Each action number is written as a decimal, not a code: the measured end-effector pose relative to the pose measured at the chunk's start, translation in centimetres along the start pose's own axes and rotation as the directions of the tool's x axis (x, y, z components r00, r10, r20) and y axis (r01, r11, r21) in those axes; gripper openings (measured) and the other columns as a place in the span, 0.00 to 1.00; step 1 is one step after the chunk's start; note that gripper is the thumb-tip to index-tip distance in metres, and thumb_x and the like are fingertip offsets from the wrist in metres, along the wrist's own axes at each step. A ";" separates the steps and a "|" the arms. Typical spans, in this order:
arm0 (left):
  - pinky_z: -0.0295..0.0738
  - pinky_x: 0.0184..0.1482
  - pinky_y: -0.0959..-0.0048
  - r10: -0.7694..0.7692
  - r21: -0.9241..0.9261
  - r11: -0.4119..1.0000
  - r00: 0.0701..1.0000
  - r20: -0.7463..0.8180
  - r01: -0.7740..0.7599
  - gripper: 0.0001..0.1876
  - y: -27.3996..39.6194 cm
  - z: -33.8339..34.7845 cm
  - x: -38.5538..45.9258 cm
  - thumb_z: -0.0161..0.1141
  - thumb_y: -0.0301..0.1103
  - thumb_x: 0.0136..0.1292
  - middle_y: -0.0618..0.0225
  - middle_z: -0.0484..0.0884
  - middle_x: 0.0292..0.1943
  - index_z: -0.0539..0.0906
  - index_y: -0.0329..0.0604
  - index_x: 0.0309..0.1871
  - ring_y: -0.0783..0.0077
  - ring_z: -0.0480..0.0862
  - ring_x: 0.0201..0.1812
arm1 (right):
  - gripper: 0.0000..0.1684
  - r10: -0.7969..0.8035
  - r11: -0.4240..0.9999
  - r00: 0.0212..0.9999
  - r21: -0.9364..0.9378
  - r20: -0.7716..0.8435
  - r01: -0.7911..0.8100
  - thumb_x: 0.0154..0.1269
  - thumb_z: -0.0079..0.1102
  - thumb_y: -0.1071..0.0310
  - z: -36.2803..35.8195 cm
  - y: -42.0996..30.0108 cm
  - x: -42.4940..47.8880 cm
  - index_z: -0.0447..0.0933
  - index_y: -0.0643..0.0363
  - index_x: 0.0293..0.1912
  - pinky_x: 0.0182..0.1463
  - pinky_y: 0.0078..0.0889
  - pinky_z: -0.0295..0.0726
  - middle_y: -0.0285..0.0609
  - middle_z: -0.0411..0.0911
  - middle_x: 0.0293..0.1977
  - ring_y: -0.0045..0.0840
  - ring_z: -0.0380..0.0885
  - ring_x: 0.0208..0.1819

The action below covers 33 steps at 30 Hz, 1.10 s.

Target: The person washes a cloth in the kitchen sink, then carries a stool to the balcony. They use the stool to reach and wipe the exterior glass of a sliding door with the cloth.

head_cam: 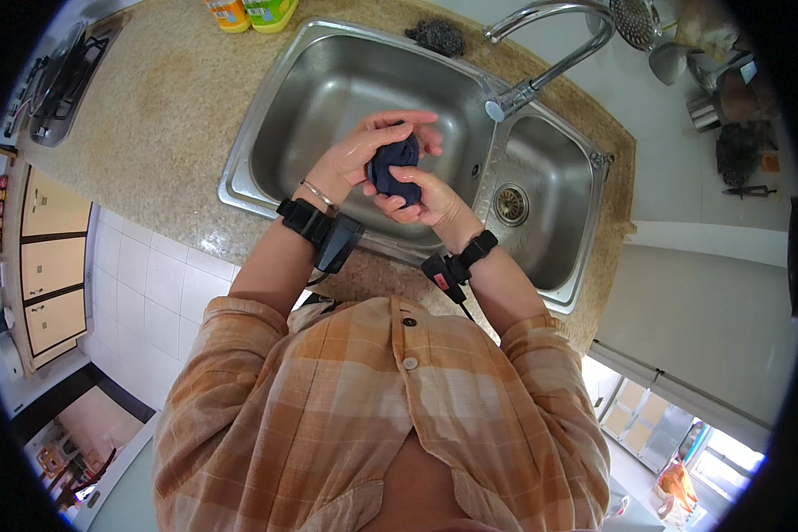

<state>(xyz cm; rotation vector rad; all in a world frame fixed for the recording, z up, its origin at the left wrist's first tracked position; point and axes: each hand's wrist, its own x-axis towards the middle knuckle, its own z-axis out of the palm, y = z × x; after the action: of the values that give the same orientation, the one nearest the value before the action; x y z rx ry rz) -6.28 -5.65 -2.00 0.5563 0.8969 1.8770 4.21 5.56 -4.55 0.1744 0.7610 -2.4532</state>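
Observation:
A dark navy cloth [396, 166], bunched into a small bundle, is held over the large basin [299, 126] of a steel double sink. My left hand [372, 143] grips it from the left, the thumb across its top edge and some fingers extended behind it. From the lower right my right hand [425, 196] clasps the same cloth, thumb pressed on its face. Both hands look wet. Part of the cloth is hidden behind the fingers.
The chrome faucet [538, 73] arches behind the sink, at the divider. A smaller basin with a drain strainer [511, 204] lies to the right. A dark scouring pad [437, 36] rests on the back counter, and two bottles [269, 13] stand at back left.

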 end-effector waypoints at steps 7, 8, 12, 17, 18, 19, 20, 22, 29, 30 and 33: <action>0.68 0.26 0.77 -0.105 0.063 0.988 0.920 -0.378 0.139 0.13 0.3 -0.2 1.7 0.49 0.33 0.72 0.75 0.64 0.17 0.80 0.31 0.46 0.77 0.72 0.23 | 0.24 -0.197 0.677 0.909 -0.722 -0.367 -0.145 0.59 0.64 0.53 1.0 -1.2 0.7 0.76 0.67 0.43 0.21 0.20 0.63 0.38 0.70 0.23 0.18 0.66 0.20; 0.67 0.25 0.77 -0.077 0.097 0.987 0.910 -0.408 0.127 0.12 -0.3 -0.5 2.0 0.48 0.31 0.72 0.75 0.65 0.16 0.80 0.31 0.44 0.77 0.71 0.22 | 0.25 -0.293 0.514 0.878 -0.836 -0.378 -0.189 0.57 0.65 0.53 0.3 -1.1 1.1 0.77 0.66 0.43 0.27 0.27 0.71 0.43 0.75 0.27 0.25 0.73 0.25; 0.65 0.22 0.76 0.044 0.211 0.973 0.831 -0.554 0.089 0.11 -1.4 -1.8 2.7 0.48 0.27 0.70 0.73 0.67 0.17 0.80 0.31 0.39 0.77 0.70 0.19 | 0.24 -0.483 0.101 0.718 -0.846 -0.502 -0.524 0.53 0.67 0.51 1.2 -0.9 3.5 0.80 0.63 0.40 0.46 0.42 0.79 0.55 0.82 0.36 0.44 0.82 0.40; 0.64 0.19 0.73 0.245 0.336 0.942 0.653 -0.717 0.017 0.08 -2.2 -1.1 2.3 0.50 0.26 0.66 0.68 0.72 0.18 0.79 0.31 0.38 0.75 0.72 0.19 | 0.25 -0.579 -0.164 0.652 -0.713 -0.490 -0.682 0.53 0.66 0.48 1.1 -0.9 4.7 0.81 0.60 0.41 0.48 0.44 0.80 0.55 0.82 0.40 0.47 0.82 0.44; 0.65 0.20 0.73 0.224 0.285 0.958 0.647 -0.729 -0.011 0.07 -2.4 -1.1 2.3 0.51 0.25 0.66 0.67 0.72 0.18 0.79 0.31 0.38 0.74 0.72 0.18 | 0.26 -0.593 -0.183 0.658 -0.718 -0.464 -0.672 0.53 0.66 0.48 0.4 -0.5 4.8 0.80 0.60 0.43 0.48 0.43 0.80 0.54 0.82 0.40 0.47 0.82 0.44; 0.66 0.20 0.73 0.205 0.233 0.971 0.643 -0.738 -0.041 0.07 -2.7 -1.4 2.3 0.51 0.25 0.66 0.66 0.73 0.18 0.79 0.31 0.38 0.74 0.71 0.18 | 0.28 -0.608 -0.201 0.662 -0.722 -0.438 -0.662 0.52 0.66 0.47 0.1 -0.2 4.9 0.79 0.60 0.45 0.48 0.43 0.80 0.54 0.83 0.39 0.47 0.82 0.43; 0.67 0.21 0.73 0.145 0.163 0.986 0.676 -0.722 -0.038 0.07 -2.5 -1.6 2.0 0.52 0.25 0.66 0.66 0.73 0.18 0.79 0.31 0.38 0.74 0.71 0.18 | 0.30 -0.606 -0.180 0.655 -0.724 -0.451 -0.666 0.52 0.67 0.48 0.7 -0.2 4.9 0.78 0.61 0.47 0.48 0.43 0.80 0.55 0.82 0.39 0.45 0.82 0.43; 0.69 0.22 0.72 0.062 0.032 0.998 0.726 -0.685 -0.056 0.06 -2.1 -2.0 1.1 0.52 0.27 0.66 0.66 0.72 0.17 0.78 0.32 0.37 0.74 0.71 0.17 | 0.32 -0.602 -0.118 0.695 -0.817 -0.393 -0.564 0.52 0.68 0.50 1.1 0.1 4.2 0.74 0.61 0.51 0.45 0.43 0.81 0.55 0.82 0.41 0.43 0.83 0.42; 0.73 0.24 0.73 -0.005 -0.062 0.998 0.914 -0.407 -0.022 0.13 -1.9 -1.0 -0.6 0.51 0.37 0.71 0.71 0.70 0.14 0.78 0.35 0.42 0.76 0.73 0.18 | 0.32 -0.134 0.899 0.920 -0.435 -0.367 -0.043 0.60 0.64 0.58 -3.1 -0.4 -0.9 0.65 0.56 0.60 0.26 0.32 0.82 0.46 0.78 0.48 0.40 0.84 0.39; 0.73 0.24 0.73 0.001 -0.044 0.999 0.936 -0.351 -0.018 0.13 -2.2 -0.3 -0.6 0.50 0.37 0.72 0.71 0.70 0.14 0.78 0.35 0.42 0.77 0.73 0.18 | 0.31 -0.101 0.958 0.934 -0.288 -0.342 -0.001 0.61 0.63 0.59 -4.0 0.3 -1.4 0.64 0.55 0.61 0.24 0.29 0.81 0.44 0.78 0.48 0.40 0.84 0.39; 0.71 0.23 0.74 0.004 0.017 1.000 0.950 -0.313 0.001 0.14 -1.7 0.7 -1.0 0.47 0.37 0.73 0.71 0.70 0.14 0.77 0.34 0.43 0.77 0.74 0.19 | 0.25 -0.046 0.954 0.916 -0.291 -0.398 -0.078 0.61 0.63 0.59 -3.5 1.2 -1.6 0.67 0.57 0.53 0.14 0.15 0.64 0.39 0.74 0.34 0.22 0.72 0.21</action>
<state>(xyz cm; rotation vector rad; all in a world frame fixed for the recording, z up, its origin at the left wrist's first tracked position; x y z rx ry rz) -4.39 -5.82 -2.93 0.2702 1.1183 1.9940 6.11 7.40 -7.57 0.5763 1.2936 -2.2717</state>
